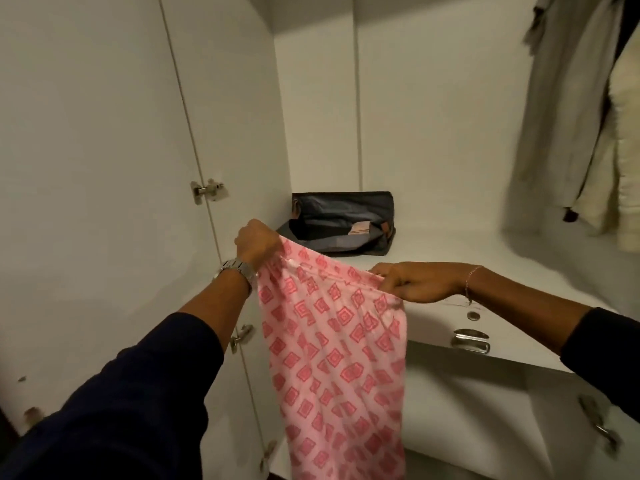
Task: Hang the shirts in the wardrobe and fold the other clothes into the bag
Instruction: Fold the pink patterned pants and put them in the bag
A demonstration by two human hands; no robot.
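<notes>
The wardrobe (433, 133) stands open, hanging clothes (588, 116) up right of the grip. The pink cloth (332, 358) hangs long-axis down from both pinching hands, left hand (258, 242) higher than right hand (415, 282). The bag (343, 223) lies open on the shelf (485, 251) just behind the grip.

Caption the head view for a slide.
Both hands hold a pink patterned garment before the open bag.

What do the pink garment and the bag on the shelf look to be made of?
Pink garment: thin, matte woven fabric, likely cotton; it drapes limply and gathers at each grip. Bag: dark synthetic or canvas cloth, probably; its soft sides sag open.
</notes>
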